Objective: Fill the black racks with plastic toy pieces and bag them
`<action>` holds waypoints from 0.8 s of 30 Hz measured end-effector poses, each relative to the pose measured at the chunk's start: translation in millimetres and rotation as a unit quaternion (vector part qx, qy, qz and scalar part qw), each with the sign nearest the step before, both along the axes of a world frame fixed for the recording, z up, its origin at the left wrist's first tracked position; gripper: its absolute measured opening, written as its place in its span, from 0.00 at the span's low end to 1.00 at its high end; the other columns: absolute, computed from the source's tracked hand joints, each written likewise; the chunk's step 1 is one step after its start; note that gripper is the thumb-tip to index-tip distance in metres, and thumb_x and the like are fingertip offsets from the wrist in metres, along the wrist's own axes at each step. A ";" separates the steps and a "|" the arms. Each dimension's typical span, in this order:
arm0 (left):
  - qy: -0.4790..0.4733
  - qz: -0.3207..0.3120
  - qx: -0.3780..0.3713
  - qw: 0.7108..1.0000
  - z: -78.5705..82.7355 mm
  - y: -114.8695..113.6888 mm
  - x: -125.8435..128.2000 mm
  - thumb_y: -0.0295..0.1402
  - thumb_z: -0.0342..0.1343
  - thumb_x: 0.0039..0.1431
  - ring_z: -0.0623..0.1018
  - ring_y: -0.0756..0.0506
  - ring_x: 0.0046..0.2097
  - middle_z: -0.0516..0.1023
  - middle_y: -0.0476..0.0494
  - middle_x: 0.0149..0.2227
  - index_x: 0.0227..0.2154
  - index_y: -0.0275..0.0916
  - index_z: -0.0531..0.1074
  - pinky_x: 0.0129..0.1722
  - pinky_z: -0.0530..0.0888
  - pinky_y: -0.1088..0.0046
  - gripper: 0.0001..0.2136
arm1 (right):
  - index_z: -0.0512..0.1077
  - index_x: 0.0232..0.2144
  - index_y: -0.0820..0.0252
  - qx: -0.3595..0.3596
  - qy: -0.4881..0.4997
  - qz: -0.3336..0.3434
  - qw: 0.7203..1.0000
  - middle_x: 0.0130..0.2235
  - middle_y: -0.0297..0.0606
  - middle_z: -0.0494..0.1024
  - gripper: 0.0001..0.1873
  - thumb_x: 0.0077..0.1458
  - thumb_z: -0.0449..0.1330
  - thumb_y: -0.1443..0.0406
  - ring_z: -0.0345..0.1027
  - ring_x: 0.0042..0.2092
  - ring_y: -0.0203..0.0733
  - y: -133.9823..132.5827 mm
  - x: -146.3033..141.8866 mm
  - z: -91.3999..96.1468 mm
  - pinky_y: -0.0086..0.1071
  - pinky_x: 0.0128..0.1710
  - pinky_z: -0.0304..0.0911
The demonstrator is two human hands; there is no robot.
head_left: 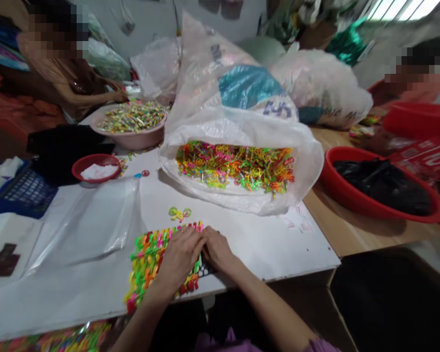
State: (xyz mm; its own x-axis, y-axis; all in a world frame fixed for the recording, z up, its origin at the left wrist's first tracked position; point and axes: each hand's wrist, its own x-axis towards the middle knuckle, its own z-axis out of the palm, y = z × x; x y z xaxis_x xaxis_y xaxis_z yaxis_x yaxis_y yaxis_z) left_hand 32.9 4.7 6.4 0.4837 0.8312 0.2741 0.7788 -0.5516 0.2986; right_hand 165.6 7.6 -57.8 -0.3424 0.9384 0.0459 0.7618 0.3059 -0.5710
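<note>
At the upper left of the frame, a seated co-worker (69,73) reaches toward a pink plastic basin (132,141) heaped with small multicoloured pieces. Below it are a small red bowl (112,159) holding something white and a blue plastic basket (25,195), and a clear plastic sheet (91,225) lies across the lower left. At bottom centre, on a white board (264,244), the person's left hand (178,259) lies over a neat block of neon plastic pieces (150,264), packed in rows, while the right hand (218,252) sits against the block's right end. Both hands are cupped and pressing down rather than spread wide; the view is blurred, so whether either truly grips anything I cannot tell. A small green and yellow cluster of pieces (179,213) lies loose just above them. So far, this one block is ordered, while a white sack (242,127) at the centre still holds a large tangled heap of bright pieces (234,166). To the right, on a wooden table (352,234), are a red basin (366,208) with a black plastic bag (381,186), and a second co-worker (410,73) beside a red tub (421,120).
</note>
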 end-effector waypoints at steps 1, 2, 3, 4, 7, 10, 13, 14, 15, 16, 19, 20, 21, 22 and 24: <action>-0.007 -0.002 0.010 1.000 -2.5 -0.1 -0.1 0.30 0.45 0.62 0.71 0.46 0.35 0.71 0.47 0.28 0.29 0.40 0.69 0.39 0.67 0.66 0.10 | 0.66 0.36 0.61 -0.001 0.015 0.009 1.000 0.36 0.40 0.70 0.07 0.55 0.50 0.67 0.64 0.35 0.39 1.7 3.1 -1.4 0.30 0.35 0.60; -0.016 -0.005 0.021 1.000 -5.1 0.1 -0.3 0.29 0.45 0.61 0.71 0.46 0.34 0.71 0.48 0.28 0.28 0.40 0.69 0.38 0.67 0.67 0.09 | 0.67 0.35 0.61 -0.012 0.037 0.025 0.999 0.34 0.38 0.71 0.06 0.55 0.51 0.67 0.64 0.34 0.38 5.5 8.7 -2.2 0.30 0.34 0.60; -0.026 -0.005 0.031 0.999 -7.6 0.6 -0.6 0.29 0.45 0.61 0.71 0.46 0.34 0.71 0.48 0.27 0.28 0.40 0.69 0.38 0.67 0.67 0.09 | 0.68 0.34 0.61 -0.029 0.061 0.047 0.997 0.33 0.37 0.71 0.06 0.55 0.52 0.67 0.64 0.33 0.37 11.7 16.5 -1.7 0.28 0.33 0.60; -0.035 -0.004 0.039 0.999 -9.8 1.3 -1.1 0.28 0.46 0.60 0.71 0.46 0.33 0.71 0.48 0.27 0.28 0.40 0.69 0.37 0.67 0.67 0.09 | 0.69 0.34 0.61 -0.048 0.080 0.071 0.993 0.31 0.35 0.72 0.06 0.54 0.53 0.67 0.65 0.32 0.36 20.9 25.7 0.9 0.27 0.32 0.60; -0.060 -0.011 0.061 0.996 -14.0 3.3 -2.5 0.27 0.47 0.59 0.71 0.46 0.32 0.70 0.48 0.27 0.28 0.40 0.68 0.34 0.68 0.68 0.08 | 0.71 0.36 0.61 -0.028 0.058 0.063 0.996 0.33 0.35 0.74 0.09 0.53 0.53 0.71 0.67 0.34 0.36 66.6 50.9 22.2 0.27 0.35 0.59; -0.078 -0.019 0.071 0.994 -18.4 3.8 -3.3 0.26 0.46 0.59 0.72 0.46 0.32 0.70 0.48 0.26 0.28 0.40 0.68 0.33 0.68 0.69 0.07 | 0.71 0.41 0.62 0.079 -0.060 -0.037 0.994 0.39 0.41 0.73 0.14 0.54 0.50 0.73 0.66 0.39 0.38 132.0 50.6 51.3 0.29 0.39 0.59; -0.095 -0.003 0.074 0.993 -26.2 2.3 -3.6 0.25 0.43 0.60 0.71 0.46 0.32 0.70 0.47 0.26 0.29 0.40 0.68 0.35 0.68 0.67 0.09 | 0.69 0.43 0.63 0.115 -0.175 -0.080 0.974 0.45 0.46 0.70 0.14 0.56 0.49 0.72 0.65 0.43 0.41 195.0 24.9 67.0 0.31 0.40 0.59; -0.097 -0.001 0.075 0.992 -28.8 1.7 -3.8 0.25 0.42 0.60 0.71 0.46 0.33 0.70 0.47 0.27 0.30 0.41 0.68 0.36 0.69 0.67 0.10 | 0.69 0.42 0.64 0.113 -0.196 -0.086 0.970 0.45 0.48 0.69 0.13 0.55 0.50 0.72 0.65 0.44 0.43 210.9 15.8 68.5 0.32 0.40 0.59; -0.094 -0.001 0.075 0.993 -30.8 1.1 -3.9 0.25 0.42 0.60 0.72 0.46 0.33 0.71 0.47 0.27 0.30 0.41 0.68 0.37 0.69 0.66 0.10 | 0.70 0.40 0.66 0.108 -0.207 -0.089 0.968 0.44 0.50 0.70 0.12 0.55 0.50 0.73 0.64 0.45 0.45 222.8 9.0 68.7 0.33 0.40 0.59; -0.090 0.000 0.073 0.993 -32.1 0.7 -4.0 0.24 0.41 0.60 0.72 0.45 0.34 0.71 0.47 0.27 0.30 0.41 0.68 0.38 0.69 0.66 0.11 | 0.71 0.38 0.67 0.102 -0.211 -0.088 0.968 0.43 0.50 0.70 0.12 0.54 0.49 0.74 0.64 0.45 0.46 230.2 5.5 68.1 0.34 0.41 0.59; -0.079 0.002 0.062 0.995 -31.0 1.2 -3.8 0.25 0.42 0.60 0.72 0.45 0.34 0.72 0.47 0.27 0.30 0.41 0.68 0.39 0.69 0.66 0.10 | 0.70 0.38 0.65 0.108 -0.212 -0.084 0.968 0.41 0.49 0.71 0.11 0.55 0.50 0.73 0.63 0.45 0.46 222.9 20.0 63.5 0.35 0.43 0.58; -0.077 0.004 0.059 0.995 -29.4 1.8 -3.9 0.25 0.43 0.60 0.72 0.46 0.34 0.72 0.47 0.27 0.30 0.41 0.68 0.39 0.69 0.66 0.10 | 0.70 0.39 0.64 0.124 -0.203 -0.080 0.968 0.42 0.48 0.71 0.11 0.56 0.50 0.72 0.63 0.45 0.45 210.7 32.0 61.0 0.35 0.43 0.58; -0.076 0.003 0.058 0.995 -27.5 2.7 -4.4 0.26 0.43 0.60 0.72 0.46 0.34 0.72 0.47 0.27 0.30 0.41 0.69 0.39 0.69 0.66 0.10 | 0.69 0.40 0.63 0.143 -0.186 -0.070 0.970 0.42 0.46 0.71 0.11 0.56 0.50 0.71 0.63 0.45 0.44 194.3 45.8 57.5 0.35 0.43 0.58; -0.072 0.000 0.057 0.996 -25.7 3.6 -5.1 0.26 0.44 0.60 0.72 0.46 0.34 0.72 0.47 0.28 0.30 0.41 0.69 0.39 0.69 0.66 0.10 | 0.68 0.41 0.62 0.159 -0.163 -0.050 0.972 0.41 0.45 0.71 0.10 0.57 0.50 0.70 0.63 0.44 0.43 174.3 60.1 52.9 0.34 0.43 0.58; -0.059 -0.020 0.054 0.997 -22.6 5.4 -7.4 0.27 0.44 0.61 0.72 0.46 0.34 0.73 0.48 0.28 0.31 0.42 0.69 0.39 0.69 0.67 0.10 | 0.68 0.41 0.61 0.168 -0.114 0.022 0.979 0.41 0.42 0.71 0.11 0.58 0.50 0.70 0.63 0.44 0.41 128.1 85.4 40.3 0.31 0.43 0.59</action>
